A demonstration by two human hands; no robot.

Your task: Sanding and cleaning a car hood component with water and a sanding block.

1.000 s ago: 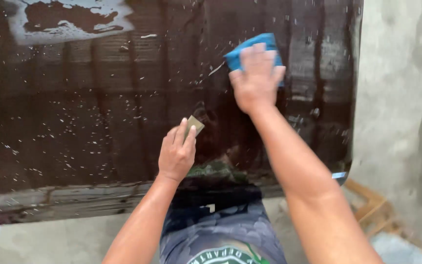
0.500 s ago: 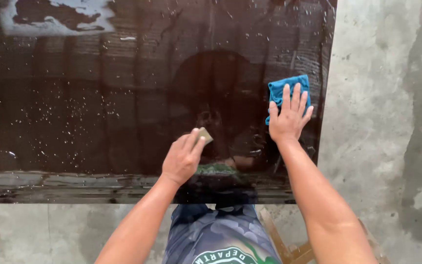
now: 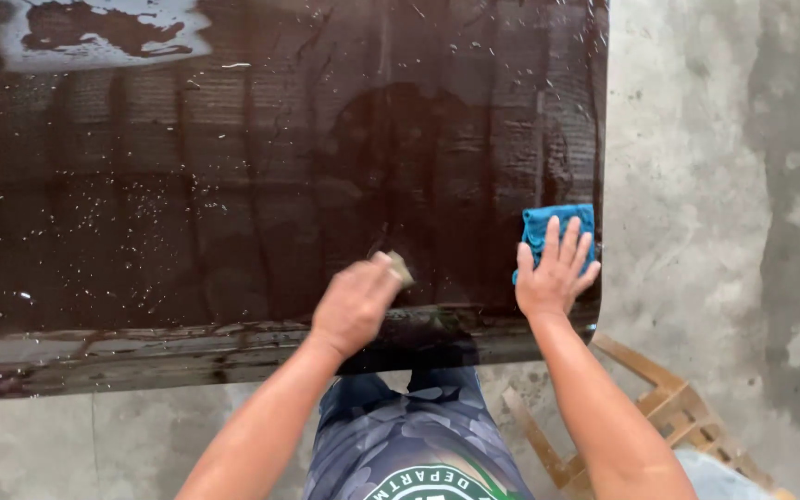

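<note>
A large dark, wet, glossy panel lies flat in front of me, speckled with water drops. My right hand presses flat on a blue cloth near the panel's right front corner. My left hand is closed around a small tan block, held against the panel close to its front edge. The left hand is blurred with motion.
A pale foamy patch sits at the panel's far left. Grey concrete floor lies to the right. A wooden frame stands on the floor under the panel's right front corner.
My right hand has slid the blue cloth from the far middle of the panel toward its right front corner. My left hand with the tan block has stayed near the front edge.
</note>
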